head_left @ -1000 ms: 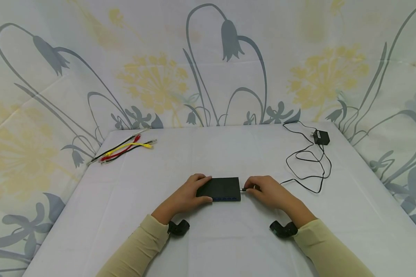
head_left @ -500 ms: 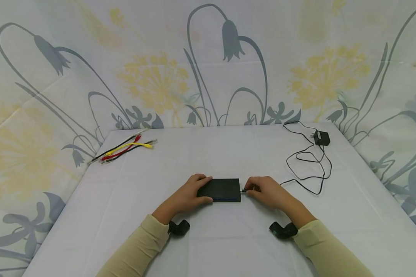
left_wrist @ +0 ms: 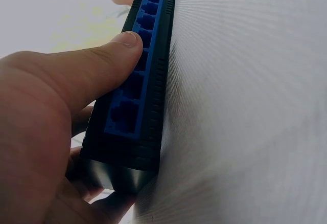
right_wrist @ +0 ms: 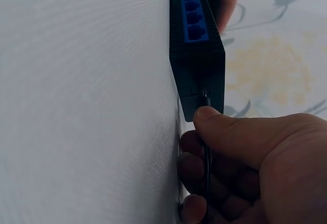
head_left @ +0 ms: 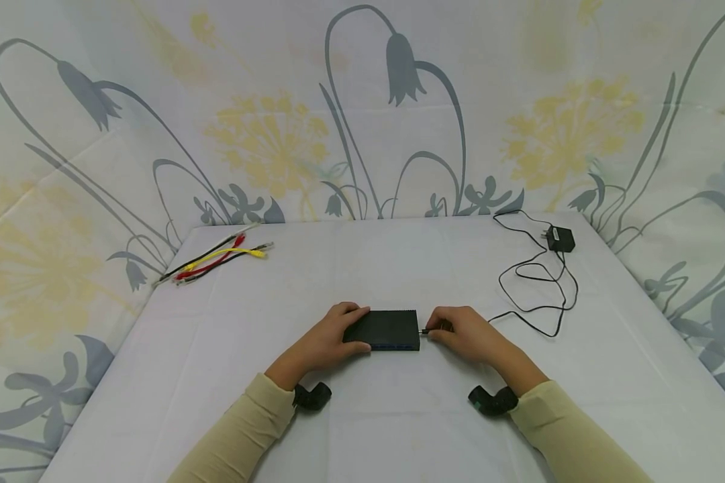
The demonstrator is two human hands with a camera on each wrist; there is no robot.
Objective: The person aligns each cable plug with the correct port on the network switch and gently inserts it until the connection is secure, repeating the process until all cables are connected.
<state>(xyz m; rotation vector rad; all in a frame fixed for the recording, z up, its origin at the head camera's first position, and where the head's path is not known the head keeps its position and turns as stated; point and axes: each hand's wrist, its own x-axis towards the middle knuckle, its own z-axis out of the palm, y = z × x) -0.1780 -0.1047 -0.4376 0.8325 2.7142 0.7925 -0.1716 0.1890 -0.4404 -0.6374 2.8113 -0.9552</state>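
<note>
Black box (head_left: 393, 329), flat on the surface (head_left: 374, 422), gripped at its left end by the left hand (head_left: 326, 339); black plug (right_wrist: 205, 101), pinched by the right hand (head_left: 468, 333) at the box's right end, seating unclear, best guided straight, untilted, with the box braced firmly.

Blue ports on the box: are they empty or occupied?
Empty where visible: the blue ports show dark openings without plugs; the left hand partly hides some.

Looks like a screened-off tabletop booth; can't tell home from lab or office. Has flower-printed hangings (head_left: 362, 121) behind and along both sides, coming right down to the edges of a white-covered table (head_left: 393, 416).
</note>
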